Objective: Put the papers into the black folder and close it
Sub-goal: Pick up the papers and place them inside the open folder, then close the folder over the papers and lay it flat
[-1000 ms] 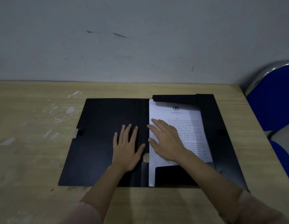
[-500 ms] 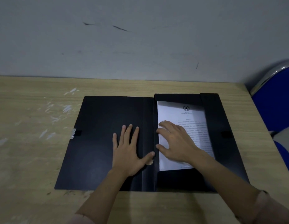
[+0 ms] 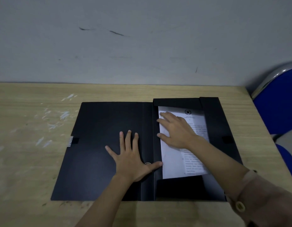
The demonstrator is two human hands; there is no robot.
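The black folder [image 3: 99, 145] lies wide open on the wooden table. White printed papers [image 3: 173, 161] sit in its right half, framed by the top, right and bottom flaps. My left hand [image 3: 131, 159] presses flat on the left cover, fingers spread, thumb reaching across the spine beside a small metal ring [image 3: 148, 163]. My right hand [image 3: 176, 130] lies flat on the upper part of the papers, fingers pointing left toward the spine. Neither hand grips anything.
The wooden table [image 3: 27, 161] meets a grey wall at the back and has white scuff marks on the left. A blue chair with a metal frame [image 3: 279, 102] stands beyond the table's right edge. A strap closure [image 3: 70, 141] sticks out at the folder's left edge.
My right hand slid up the papers toward the top flap, and the papers moved right, fully inside the flaps. My left hand stayed on the left cover.
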